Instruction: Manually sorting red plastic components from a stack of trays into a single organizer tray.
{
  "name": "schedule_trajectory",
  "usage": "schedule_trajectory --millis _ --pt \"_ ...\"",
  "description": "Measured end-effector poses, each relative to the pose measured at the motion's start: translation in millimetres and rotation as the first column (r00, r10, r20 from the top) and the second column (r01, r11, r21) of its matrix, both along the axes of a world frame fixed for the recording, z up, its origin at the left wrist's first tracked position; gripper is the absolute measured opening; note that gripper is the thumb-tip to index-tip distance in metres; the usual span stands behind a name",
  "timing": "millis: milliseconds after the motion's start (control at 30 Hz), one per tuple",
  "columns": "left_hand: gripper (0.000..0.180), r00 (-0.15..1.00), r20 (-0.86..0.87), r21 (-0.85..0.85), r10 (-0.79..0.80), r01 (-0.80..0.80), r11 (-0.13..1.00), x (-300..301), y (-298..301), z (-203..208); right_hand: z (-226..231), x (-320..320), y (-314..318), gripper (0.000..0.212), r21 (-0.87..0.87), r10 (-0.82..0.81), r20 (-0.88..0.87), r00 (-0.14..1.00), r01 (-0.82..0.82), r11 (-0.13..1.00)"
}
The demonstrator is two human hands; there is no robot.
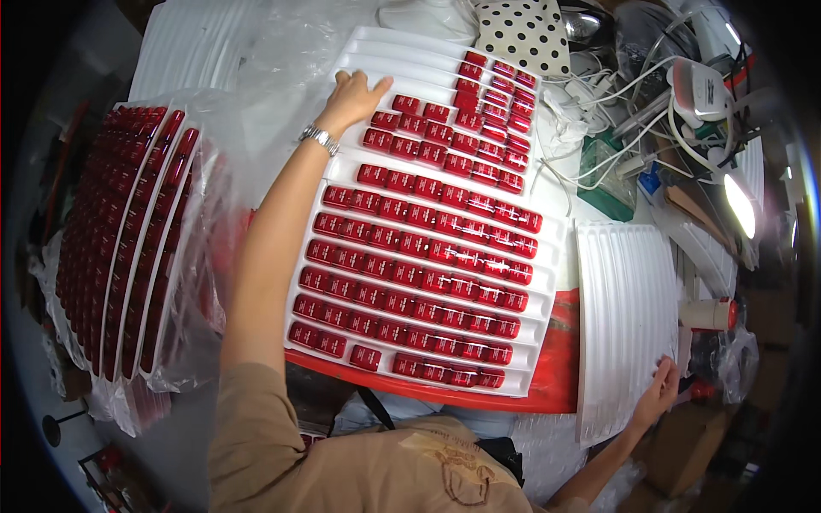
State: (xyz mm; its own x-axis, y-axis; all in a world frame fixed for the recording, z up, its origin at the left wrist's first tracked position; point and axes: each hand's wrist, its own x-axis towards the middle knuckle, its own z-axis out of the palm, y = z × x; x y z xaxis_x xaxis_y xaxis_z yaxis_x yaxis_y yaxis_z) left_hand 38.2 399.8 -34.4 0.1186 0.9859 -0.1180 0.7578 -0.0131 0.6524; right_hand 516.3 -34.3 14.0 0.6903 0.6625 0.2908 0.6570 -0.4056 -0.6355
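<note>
Two white grooved trays, an upper one (402, 66) and a lower one (552, 256), lie end to end in front of me, with rows of small glossy red boxes (410, 212) in their grooves. My left hand (352, 98), a metal watch at its wrist, is over the upper tray's left side, near bare grooves. Its fingers are bent and the thumb stands apart; nothing shows in it. At the right, my right hand (657, 393) has its fingers closed at the edge of a white ridged tray (624, 316) that holds no boxes.
A stack of box-filled trays (128, 248) in clear plastic stands at the left. Another white ridged tray (184, 51) lies at the back left. Tangled white cables (629, 141), a green box (609, 175) and a lit lamp (740, 205) crowd the right. A polka-dot cloth (523, 36) lies behind.
</note>
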Motion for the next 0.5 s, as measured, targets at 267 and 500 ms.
schedule_trajectory --millis 267,500 --pt "0.080 0.979 -0.194 0.022 0.057 -0.054 0.998 72 -8 -14 -27 20 -69 0.045 -0.494 -0.032 0.530 0.847 0.339 0.801" --pt "0.017 0.870 0.128 0.556 -0.475 0.334 0.761 113 -120 -7 -30 41 -38 0.027 -0.181 -0.078 0.236 0.969 0.122 0.976"
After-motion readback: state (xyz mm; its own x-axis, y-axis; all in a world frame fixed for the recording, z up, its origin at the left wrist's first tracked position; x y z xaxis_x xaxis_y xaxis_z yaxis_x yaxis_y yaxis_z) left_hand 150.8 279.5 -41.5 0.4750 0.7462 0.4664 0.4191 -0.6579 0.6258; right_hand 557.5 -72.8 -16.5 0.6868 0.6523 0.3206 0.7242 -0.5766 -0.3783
